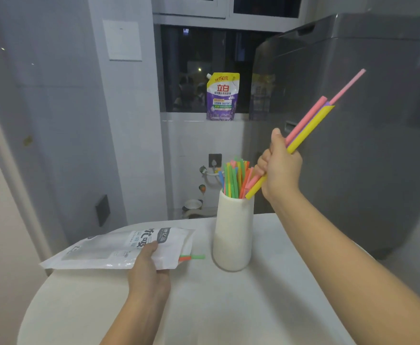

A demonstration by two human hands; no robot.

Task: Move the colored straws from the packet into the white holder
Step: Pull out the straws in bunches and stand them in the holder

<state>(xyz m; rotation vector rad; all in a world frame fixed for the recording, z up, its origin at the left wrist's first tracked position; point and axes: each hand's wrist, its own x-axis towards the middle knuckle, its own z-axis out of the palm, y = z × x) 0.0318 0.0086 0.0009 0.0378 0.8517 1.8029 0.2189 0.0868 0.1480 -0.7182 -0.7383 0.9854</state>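
The right hand [279,168] is closed in a grip around a small bunch of straws [310,123], pink, yellow and a sliver of purple, held tilted with the long ends pointing up and to the right. The bunch's lower ends sit just at the rim of the white holder [232,235], among the straws already standing there; whether they are inside the mouth or just above it cannot be told. The left hand [149,267] lies on the near edge of the packet [109,247], thumb on top of the plastic, the fingers hidden beneath, so it seems to pinch the packet against the surface [204,307].

The packet is pale and semi-transparent with dark printed characters, lying flat to the left of the holder. Two straw ends [191,257], one orange and one green, poke out of its open right end; how many more remain inside is hard to make out. The standing straws [235,178] in the holder are green, orange, yellow, pink and blue, fanned loosely upright. The holder is a tall, plain white cylinder, standing upright near the far edge of the surface.

Behind, a purple refill pouch [222,97] stands on the window ledge.
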